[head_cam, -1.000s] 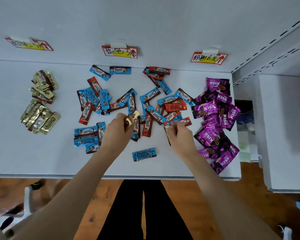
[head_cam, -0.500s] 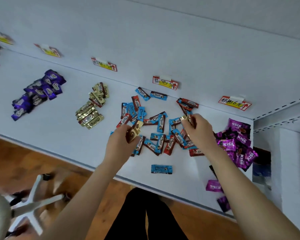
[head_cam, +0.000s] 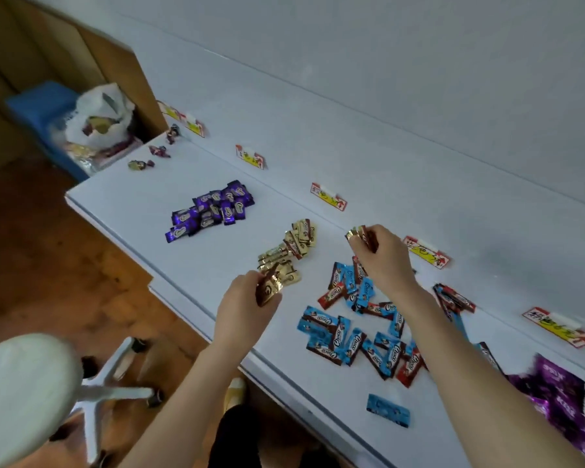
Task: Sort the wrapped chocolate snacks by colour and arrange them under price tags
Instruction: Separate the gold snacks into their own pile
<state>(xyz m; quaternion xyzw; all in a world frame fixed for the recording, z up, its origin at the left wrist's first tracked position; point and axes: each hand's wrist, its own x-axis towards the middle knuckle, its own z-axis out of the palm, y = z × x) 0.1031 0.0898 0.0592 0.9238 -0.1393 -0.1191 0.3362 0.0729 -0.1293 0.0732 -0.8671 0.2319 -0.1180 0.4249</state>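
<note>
While the white worktop (head_cam: 132, 197) carries a blue-and-red pile (head_cam: 362, 332) toward its right end, a smaller gold pile (head_cam: 291, 251) lies midway along it. Near the front edge, the left hand (head_cam: 244, 305) has its fingers clamped on a gold snack (head_cam: 267, 290) just beside that pile. The right hand (head_cam: 385, 261) pinches a second gold snack (head_cam: 360, 235) nearer the back edge.

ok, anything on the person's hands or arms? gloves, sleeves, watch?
Nothing visible. Left hand and right hand are ungloved, with no watch or wristband. No sleeve shows on either arm up to the frame's edge.

Gold snacks (head_cam: 296, 243) heaped below price tag (head_cam: 328, 196); purple snacks (head_cam: 213, 211) heaped apart; blue and red snacks (head_cam: 352, 346) mixed, scattered.
</note>
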